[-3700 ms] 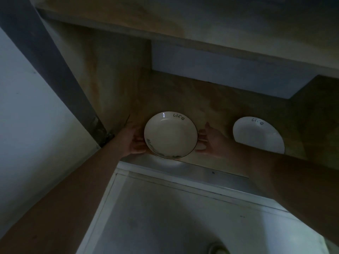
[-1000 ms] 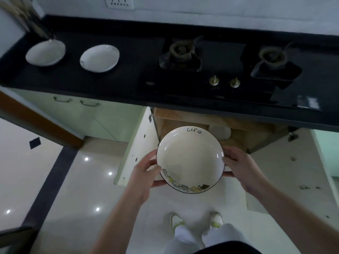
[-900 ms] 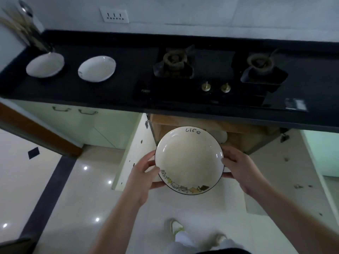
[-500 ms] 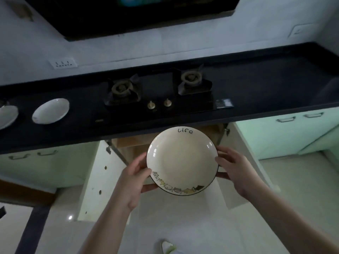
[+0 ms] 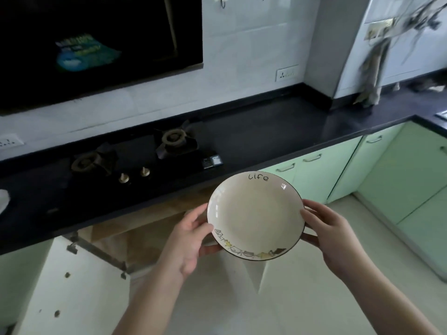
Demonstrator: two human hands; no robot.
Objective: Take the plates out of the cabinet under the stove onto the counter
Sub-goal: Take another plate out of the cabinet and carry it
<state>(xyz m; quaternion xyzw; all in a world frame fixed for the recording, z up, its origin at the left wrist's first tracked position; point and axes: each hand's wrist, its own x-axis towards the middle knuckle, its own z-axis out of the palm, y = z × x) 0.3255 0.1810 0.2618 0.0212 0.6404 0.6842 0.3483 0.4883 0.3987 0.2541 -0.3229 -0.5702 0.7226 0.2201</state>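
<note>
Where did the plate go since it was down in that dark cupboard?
The plate came up out of the cabinet under the stove and is now carried in front of the black counter, off to the right of the burners. It has not been set down. The left hand and right hand grip its rim on opposite sides, as before.

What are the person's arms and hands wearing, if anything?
Nothing that shows. Both forearms are bare all the way to the picture's lower edge, with no sleeve in view. The left hand and right hand have no gloves, and no rings, watch or bracelet can be seen.
</note>
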